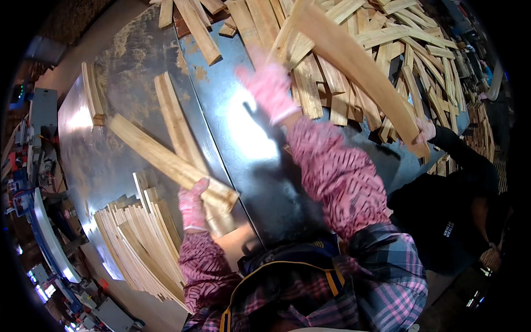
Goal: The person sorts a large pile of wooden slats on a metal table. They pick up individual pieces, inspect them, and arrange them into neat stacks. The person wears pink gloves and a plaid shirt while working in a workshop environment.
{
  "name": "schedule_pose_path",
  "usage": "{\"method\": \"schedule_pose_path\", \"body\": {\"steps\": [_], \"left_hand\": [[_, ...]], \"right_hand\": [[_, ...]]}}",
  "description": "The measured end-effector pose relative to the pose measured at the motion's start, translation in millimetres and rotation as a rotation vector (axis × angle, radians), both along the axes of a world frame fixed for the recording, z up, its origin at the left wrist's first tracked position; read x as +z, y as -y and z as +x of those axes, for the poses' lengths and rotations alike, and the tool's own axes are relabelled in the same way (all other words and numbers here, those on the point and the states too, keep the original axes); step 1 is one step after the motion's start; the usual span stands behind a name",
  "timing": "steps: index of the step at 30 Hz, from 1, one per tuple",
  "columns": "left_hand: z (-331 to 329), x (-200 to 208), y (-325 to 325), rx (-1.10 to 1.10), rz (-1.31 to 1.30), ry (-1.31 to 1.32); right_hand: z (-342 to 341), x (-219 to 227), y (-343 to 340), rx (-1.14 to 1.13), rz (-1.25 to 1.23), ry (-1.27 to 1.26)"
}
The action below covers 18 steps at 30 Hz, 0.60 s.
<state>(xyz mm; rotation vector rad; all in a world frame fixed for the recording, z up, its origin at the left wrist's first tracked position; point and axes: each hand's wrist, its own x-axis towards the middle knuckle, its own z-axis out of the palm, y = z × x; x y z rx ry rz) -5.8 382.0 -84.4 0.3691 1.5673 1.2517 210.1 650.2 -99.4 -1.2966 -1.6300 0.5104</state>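
Long, pale-yellow wooden board (160, 153), lying slantwise at eight to ten o'clock on the dark, worn metal tabletop (254, 193), has its near end grasped by the worker's pink-gloved left hand (192, 206); it crosses over a second pale wooden plank (177, 116) beneath. At twelve o'clock the pink-gloved right hand (270, 91) is stretched out, blurred; its fingers look spread with nothing between them, though I can't tell whether they touch the wood just beyond. From where I stand, the work seems only partway along: a tight, even stack of thin, light wooden strips (138, 243) at eight o'clock looks dealt with, while a big loose heap of tan wooden boards (381, 61) at one o'clock looks left to go through. A short stack of pale boards (93, 97) sits apart at ten o'clock. Most in the way is a broad, tan, curved-looking board (359, 69) slanting over the heap from twelve to three o'clock, its near end at the hand (426, 131) of a co-worker in black (437, 216), close beside the worker's right arm. Grey equipment boxes (44, 110) stand off at nine o'clock.
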Motion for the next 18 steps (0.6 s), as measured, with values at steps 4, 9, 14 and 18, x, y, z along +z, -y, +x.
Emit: {"method": "schedule_pose_path", "body": {"steps": [4,9,14,18], "left_hand": [[-61,7,42,-0.178,-0.631,-0.552],[-28,-39,103,-0.351,-0.882,-0.908],[-20,-45,113,-0.405,-0.818,-0.987],[3,-24,126,-0.429,-0.875,-1.004]], "right_hand": [[1,135,-10,0.504,-0.285,0.233],[1,104,76,0.294,0.586,0.163],[115,145,23,0.031,-0.324,0.756],[60,86,29,0.338,-0.615,1.114]]}}
